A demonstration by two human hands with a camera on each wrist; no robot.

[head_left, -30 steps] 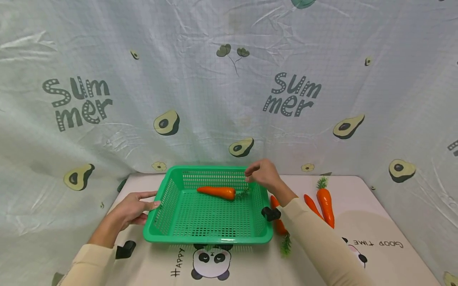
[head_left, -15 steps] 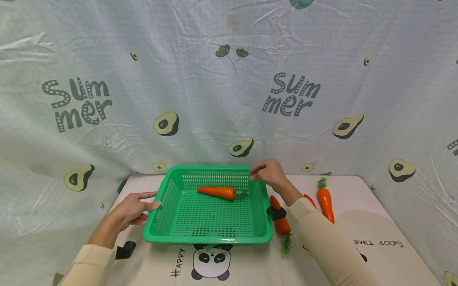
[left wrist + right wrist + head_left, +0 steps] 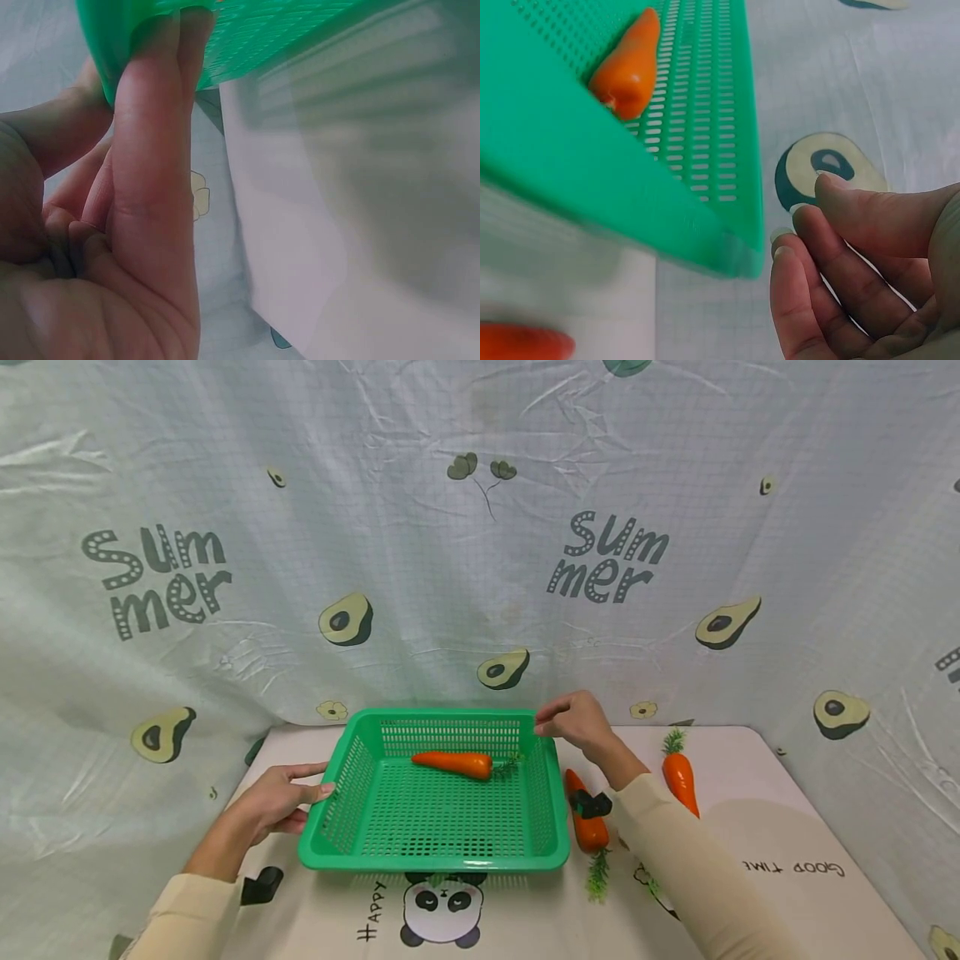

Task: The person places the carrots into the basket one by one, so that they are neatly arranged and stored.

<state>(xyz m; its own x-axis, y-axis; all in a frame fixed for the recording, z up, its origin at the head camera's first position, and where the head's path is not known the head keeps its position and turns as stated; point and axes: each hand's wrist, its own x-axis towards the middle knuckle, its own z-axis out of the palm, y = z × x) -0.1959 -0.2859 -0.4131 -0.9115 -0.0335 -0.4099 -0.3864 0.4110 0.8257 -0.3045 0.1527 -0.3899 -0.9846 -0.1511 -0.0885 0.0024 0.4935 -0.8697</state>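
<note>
My left hand (image 3: 279, 797) grips the left rim of a green plastic basket (image 3: 442, 863), thumb on top and fingers below, as the left wrist view also shows. Inside the basket, toward its far side, lies an orange carrot (image 3: 452, 764) with its green top pointing right. By the far right corner is my right hand (image 3: 576, 720), fingers loosely bent and holding nothing. A small gap parts its fingertips from the basket corner in the right wrist view. Right of the basket lies a second carrot (image 3: 590, 827), partly covered by the black wrist camera.
Farther right on the pale table (image 3: 757, 818) lies another carrot (image 3: 680, 781), its lower end behind my right sleeve (image 3: 690, 860). A bit of green leaf (image 3: 653, 887) shows left of that sleeve. A printed curtain (image 3: 420, 552) hangs behind the table.
My right hand has moved a little to the right, from over the basket's far side to its corner. The left hand keeps its grip, and the carrot inside lies as before.
</note>
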